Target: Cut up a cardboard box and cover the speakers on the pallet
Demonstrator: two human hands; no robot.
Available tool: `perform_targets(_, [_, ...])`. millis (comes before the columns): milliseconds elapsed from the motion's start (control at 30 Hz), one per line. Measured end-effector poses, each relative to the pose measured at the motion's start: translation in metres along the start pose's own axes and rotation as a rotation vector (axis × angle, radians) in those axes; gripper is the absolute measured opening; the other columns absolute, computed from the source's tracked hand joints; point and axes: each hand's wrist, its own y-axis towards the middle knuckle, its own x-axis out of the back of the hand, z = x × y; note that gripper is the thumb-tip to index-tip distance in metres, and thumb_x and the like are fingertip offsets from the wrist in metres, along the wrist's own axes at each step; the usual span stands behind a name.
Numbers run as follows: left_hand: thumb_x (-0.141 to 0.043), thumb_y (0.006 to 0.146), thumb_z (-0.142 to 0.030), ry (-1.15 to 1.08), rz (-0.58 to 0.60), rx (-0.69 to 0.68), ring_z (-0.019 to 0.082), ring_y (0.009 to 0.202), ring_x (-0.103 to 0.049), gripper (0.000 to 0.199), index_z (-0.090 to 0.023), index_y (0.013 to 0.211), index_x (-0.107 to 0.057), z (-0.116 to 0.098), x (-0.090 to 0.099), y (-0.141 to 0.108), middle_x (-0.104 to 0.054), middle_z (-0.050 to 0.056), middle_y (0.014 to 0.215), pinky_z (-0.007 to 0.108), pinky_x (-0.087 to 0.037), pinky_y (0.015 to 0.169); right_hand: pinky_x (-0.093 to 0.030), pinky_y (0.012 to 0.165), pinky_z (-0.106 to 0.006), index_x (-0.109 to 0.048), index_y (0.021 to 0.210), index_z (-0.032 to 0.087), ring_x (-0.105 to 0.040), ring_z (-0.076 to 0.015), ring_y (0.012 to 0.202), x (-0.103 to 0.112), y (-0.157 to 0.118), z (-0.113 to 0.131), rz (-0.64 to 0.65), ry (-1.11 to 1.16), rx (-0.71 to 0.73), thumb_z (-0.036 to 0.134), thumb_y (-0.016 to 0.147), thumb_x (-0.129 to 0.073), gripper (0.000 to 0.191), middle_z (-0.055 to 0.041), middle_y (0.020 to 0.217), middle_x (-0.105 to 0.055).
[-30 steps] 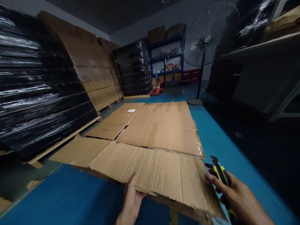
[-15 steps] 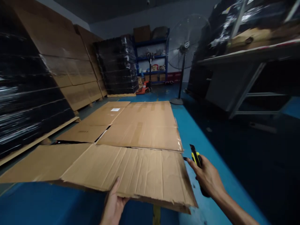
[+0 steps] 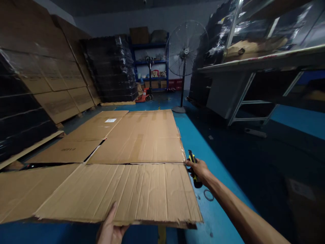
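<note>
Flattened cardboard sheets [image 3: 144,142] spread out in front of me, with a creased cardboard flap [image 3: 142,189] nearest. My left hand [image 3: 110,225] grips the near edge of this flap, thumb on top and fingers underneath. At the right edge, my right hand [image 3: 199,169] is wrapped round a black and yellow utility knife [image 3: 196,179]. The knife's head points up and away from me. Its thumb and forefinger side meets the cardboard's right edge near the seam; whether they pinch the board I cannot tell.
A standing fan [image 3: 183,56] and an orange pallet jack [image 3: 144,95] stand at the back before blue shelves [image 3: 149,45]. Stacked cartons [image 3: 58,98] and wrapped black pallets [image 3: 109,71] line the left. A workbench [image 3: 254,61] is on the right. A ring [image 3: 208,195] lies on the blue floor.
My right hand has moved up and left with the knife, reaching the cardboard's right edge at the seam. My left hand keeps its hold on the near edge. The view has turned right.
</note>
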Motion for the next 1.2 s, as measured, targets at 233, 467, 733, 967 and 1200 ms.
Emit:
perform_targets(233, [-0.072, 0.085, -0.012, -0.020, 0.003, -0.014, 0.023, 0.080, -0.076, 0.047, -0.019, 0.131, -0.062, 0.003, 0.000, -0.002, -0.078, 0.008, 0.103, 0.033, -0.065, 0.057, -0.038, 0.034, -0.020, -0.056, 0.079, 0.019, -0.047, -0.0102, 0.035, -0.008, 0.010, 0.000, -0.054, -0.030, 0.002, 0.021, 0.081, -0.076, 0.021, 0.0071, 0.045, -0.050])
perform_targets(467, [-0.074, 0.086, -0.017, -0.014, -0.012, 0.053, 0.023, 0.079, -0.076, 0.044, -0.012, 0.128, -0.062, 0.006, 0.003, 0.001, -0.078, 0.012, 0.103, 0.032, -0.064, 0.058, -0.042, 0.036, -0.021, -0.052, 0.075, 0.021, -0.044, -0.0094, 0.036, -0.010, 0.017, 0.007, -0.012, 0.015, -0.024, 0.022, 0.077, -0.082, 0.030, 0.0079, 0.045, -0.049])
perform_targets(733, [-0.075, 0.085, -0.019, -0.060, 0.014, 0.039, 0.024, 0.086, -0.077, 0.047, -0.014, 0.130, -0.062, 0.012, 0.001, 0.003, -0.078, 0.013, 0.110, 0.034, -0.067, 0.068, -0.037, 0.035, -0.020, -0.053, 0.075, 0.020, -0.046, -0.0099, 0.035, -0.010, 0.011, 0.003, 0.003, -0.034, -0.021, 0.017, 0.083, -0.076, 0.024, 0.0073, 0.044, -0.051])
perform_targets(967, [-0.073, 0.087, -0.019, -0.035, 0.016, 0.063, 0.026, 0.087, -0.078, 0.048, -0.013, 0.133, -0.061, 0.008, 0.001, 0.002, -0.078, 0.015, 0.114, 0.036, -0.068, 0.065, -0.036, 0.034, -0.021, -0.053, 0.073, 0.020, -0.047, -0.0113, 0.034, -0.010, 0.013, 0.001, -0.018, -0.074, -0.005, 0.017, 0.079, -0.078, 0.026, 0.0063, 0.042, -0.051])
perform_targets(1200, [-0.070, 0.090, -0.017, -0.020, 0.033, 0.059, 0.025, 0.088, -0.077, 0.040, -0.012, 0.128, -0.063, 0.010, 0.007, 0.004, -0.077, 0.016, 0.117, 0.034, -0.066, 0.060, -0.038, 0.035, -0.021, -0.054, 0.077, 0.020, -0.047, -0.0109, 0.034, -0.009, 0.017, -0.003, -0.047, -0.077, -0.006, 0.020, 0.080, -0.076, 0.023, 0.0076, 0.044, -0.050])
